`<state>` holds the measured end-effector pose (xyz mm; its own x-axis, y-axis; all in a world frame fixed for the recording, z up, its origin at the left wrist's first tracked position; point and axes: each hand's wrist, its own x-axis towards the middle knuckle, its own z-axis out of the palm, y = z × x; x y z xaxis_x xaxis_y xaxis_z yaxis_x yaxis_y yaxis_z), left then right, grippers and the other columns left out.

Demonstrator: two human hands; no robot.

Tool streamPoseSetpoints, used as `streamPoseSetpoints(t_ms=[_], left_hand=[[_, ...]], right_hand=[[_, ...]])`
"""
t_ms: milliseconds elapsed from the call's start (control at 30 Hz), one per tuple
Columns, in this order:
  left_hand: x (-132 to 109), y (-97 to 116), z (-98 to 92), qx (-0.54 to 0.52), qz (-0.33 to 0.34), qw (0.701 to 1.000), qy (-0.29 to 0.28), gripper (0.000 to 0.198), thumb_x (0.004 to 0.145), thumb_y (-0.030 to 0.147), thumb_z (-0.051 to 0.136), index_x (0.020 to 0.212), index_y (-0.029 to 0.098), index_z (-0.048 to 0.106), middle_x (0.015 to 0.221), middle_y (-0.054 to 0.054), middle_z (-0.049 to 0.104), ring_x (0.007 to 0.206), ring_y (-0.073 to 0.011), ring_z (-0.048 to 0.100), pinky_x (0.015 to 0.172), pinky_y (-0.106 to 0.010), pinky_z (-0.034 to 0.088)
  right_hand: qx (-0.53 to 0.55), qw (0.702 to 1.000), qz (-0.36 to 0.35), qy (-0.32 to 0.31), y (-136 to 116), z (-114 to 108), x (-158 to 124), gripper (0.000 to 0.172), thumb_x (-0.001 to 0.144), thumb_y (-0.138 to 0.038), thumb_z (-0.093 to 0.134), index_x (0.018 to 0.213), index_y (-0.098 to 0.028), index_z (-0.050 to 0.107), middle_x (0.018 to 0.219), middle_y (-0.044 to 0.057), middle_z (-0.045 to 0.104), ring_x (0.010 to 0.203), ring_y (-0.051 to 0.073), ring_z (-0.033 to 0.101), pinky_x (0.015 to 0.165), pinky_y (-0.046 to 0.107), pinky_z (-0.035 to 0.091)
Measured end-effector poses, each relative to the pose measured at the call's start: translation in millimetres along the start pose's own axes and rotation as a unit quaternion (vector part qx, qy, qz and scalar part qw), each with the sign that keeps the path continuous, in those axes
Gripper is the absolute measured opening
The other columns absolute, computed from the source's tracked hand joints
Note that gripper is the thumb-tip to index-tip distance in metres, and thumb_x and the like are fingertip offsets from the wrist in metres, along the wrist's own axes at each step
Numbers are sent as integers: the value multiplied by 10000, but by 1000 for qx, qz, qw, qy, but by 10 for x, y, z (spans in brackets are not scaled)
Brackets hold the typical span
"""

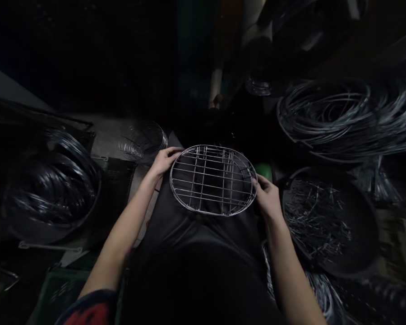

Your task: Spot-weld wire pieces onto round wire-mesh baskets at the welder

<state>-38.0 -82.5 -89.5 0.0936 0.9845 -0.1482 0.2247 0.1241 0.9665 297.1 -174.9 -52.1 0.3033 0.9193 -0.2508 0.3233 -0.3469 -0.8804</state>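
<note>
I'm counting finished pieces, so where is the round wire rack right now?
In the head view, the round wire rack sits centre frame over the person's lap, gripped at its rim by the left hand and right hand.

One head-worn camera looks steeply down, close over the lap and forearms.

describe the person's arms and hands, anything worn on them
Both hands, left hand and right hand, are bare, with no gloves; no rings or watch show. The forearms are uncovered. Near the left elbow a dark sleeve with a red pattern shows.
</note>
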Motion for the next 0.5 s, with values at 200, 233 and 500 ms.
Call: streamPoseSetpoints(t_ms=[200,233,500], left_hand=[[-546,-78,-81,5,-29,999,32,438,845,443,583,1180,166,645,1213,-64,651,1160,-243,579,1050,-357,418],[-578,-70,-74,21,-30,999,23,463,836,431,596,1220,173,621,1242,-59,635,1178,-247,568,1063,-357,405],[-487,-157,130,185,-9,981,57,407,896,363,512,1256,196,602,1120,-52,696,961,-227,671,900,-293,492]], right_hand=[[-24,999,-22,-31,111,-2,49,519,799,-490,613,1181,-139,645,1169,108,666,1103,261,600,982,412,444],[-43,998,-38,-41,120,-26,70,512,808,-491,600,1183,-146,645,1177,103,662,1108,257,597,987,409,440],[-186,978,-77,-52,203,-80,56,477,815,-501,534,1162,-205,671,1138,83,678,1045,279,625,957,425,462]])
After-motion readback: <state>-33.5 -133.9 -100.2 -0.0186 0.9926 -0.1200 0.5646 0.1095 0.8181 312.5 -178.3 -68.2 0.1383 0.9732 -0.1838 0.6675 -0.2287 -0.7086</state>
